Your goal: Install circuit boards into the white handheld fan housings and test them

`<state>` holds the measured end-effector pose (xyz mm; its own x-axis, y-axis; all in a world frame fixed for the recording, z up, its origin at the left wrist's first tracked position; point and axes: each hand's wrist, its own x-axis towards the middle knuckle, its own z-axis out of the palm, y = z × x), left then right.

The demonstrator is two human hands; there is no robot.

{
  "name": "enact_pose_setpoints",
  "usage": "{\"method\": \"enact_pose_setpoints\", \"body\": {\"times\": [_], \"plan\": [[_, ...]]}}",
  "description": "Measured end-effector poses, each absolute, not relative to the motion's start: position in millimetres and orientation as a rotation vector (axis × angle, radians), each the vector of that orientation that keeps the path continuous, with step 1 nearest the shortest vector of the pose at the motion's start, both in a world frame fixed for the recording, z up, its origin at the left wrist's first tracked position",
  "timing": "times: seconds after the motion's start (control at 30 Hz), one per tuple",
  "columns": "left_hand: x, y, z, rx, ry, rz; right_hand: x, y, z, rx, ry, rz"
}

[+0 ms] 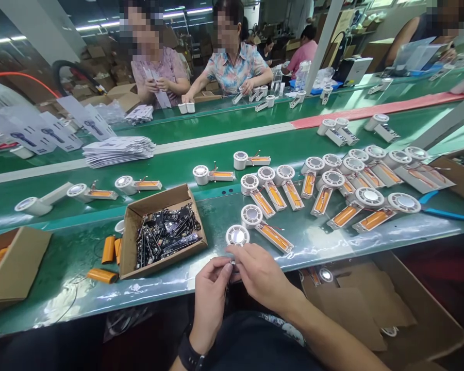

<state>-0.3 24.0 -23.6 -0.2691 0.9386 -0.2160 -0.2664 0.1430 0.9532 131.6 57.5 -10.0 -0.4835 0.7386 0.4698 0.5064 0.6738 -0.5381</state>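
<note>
Leftmost, I see the cardboard box of circuit boards (154,207), then my left hand (211,300) and right hand (259,274) pinching a small part (232,265) below a white round housing (237,236). A fumbled pinch could drop it off the desk (69,304).

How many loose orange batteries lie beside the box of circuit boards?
3, left of the box: one battery beside another, a third nearer the front edge. Others may hide behind it.

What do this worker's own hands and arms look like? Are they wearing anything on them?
The left hand and right hand are bare, with no gloves. A black wrist strap, perhaps a watch, circles the left wrist. The right forearm shows no sleeve. A dark shirt shows below them.
</note>
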Motion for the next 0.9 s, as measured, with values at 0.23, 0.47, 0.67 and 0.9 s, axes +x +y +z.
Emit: {"method": "enact_pose_setpoints", "body": {"times": [0.23, 0.47, 0.67, 0.9], "plan": [[1, 24, -22, 0.742, 1.325, 1.383, 127, 56, -19, -0.962, -2.045, 0.490], [1, 26, -25, 0.757, 1.321, 1.385, 125, 54, -20, -0.976, -2.052, 0.469], [3, 25, -26, 0.755, 1.320, 1.411, 120, 49, -22, -1.012, -2.052, 0.365], [8, 23, -24, 0.732, 1.322, 1.456, 124, 53, -25, -1.016, -2.005, 0.426]]}}
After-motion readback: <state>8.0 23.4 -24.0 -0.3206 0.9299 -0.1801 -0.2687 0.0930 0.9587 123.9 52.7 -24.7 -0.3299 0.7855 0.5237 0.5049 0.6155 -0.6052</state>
